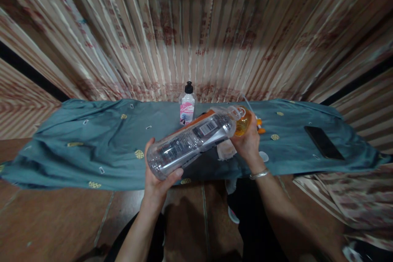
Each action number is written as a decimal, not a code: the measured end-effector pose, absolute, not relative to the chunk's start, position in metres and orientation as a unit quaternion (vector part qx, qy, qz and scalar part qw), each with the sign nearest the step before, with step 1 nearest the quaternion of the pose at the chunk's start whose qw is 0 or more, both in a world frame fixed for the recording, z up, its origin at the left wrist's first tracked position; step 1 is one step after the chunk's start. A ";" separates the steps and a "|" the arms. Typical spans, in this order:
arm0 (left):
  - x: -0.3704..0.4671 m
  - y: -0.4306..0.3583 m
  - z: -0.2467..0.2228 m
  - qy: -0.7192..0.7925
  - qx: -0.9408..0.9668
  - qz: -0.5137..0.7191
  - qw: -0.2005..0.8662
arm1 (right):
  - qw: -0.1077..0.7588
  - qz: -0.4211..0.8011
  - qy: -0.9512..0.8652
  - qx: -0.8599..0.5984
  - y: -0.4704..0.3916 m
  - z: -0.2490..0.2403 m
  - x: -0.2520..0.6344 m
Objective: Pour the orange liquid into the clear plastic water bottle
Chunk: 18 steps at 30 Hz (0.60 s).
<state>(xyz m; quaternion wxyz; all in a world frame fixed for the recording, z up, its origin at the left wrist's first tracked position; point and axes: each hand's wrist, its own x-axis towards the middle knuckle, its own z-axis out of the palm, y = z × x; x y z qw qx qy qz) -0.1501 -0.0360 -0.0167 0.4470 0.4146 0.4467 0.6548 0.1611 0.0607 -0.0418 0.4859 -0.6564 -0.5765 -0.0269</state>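
Note:
My left hand (159,180) is wrapped round the base of a large clear plastic bottle (187,143), which is tilted with its open mouth up and to the right. The bottle has a printed label with a barcode and an orange strip. My right hand (248,139) holds a small container of orange liquid (242,124) right at the bottle's mouth. Whether the two touch is hard to tell. Behind the large bottle stands an upright bottle with a black cap and pink label (187,108).
A green patterned cloth (110,143) covers the table. Below the bottle's neck lies a pale crumpled item (226,150). Near my right wrist is a small white disc (263,156), with orange and white pieces (260,126) beyond. A black phone (324,142) lies at the right. Curtains hang behind.

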 end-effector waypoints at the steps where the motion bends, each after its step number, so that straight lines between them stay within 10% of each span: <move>1: -0.150 -0.036 -0.017 0.448 0.416 0.653 0.446 | 0.487 -0.028 -0.576 -0.656 0.061 -0.042 0.161; 18: -0.153 -0.041 -0.008 0.452 0.397 0.657 0.454 | 0.482 -0.026 -0.574 -0.662 0.061 -0.043 0.160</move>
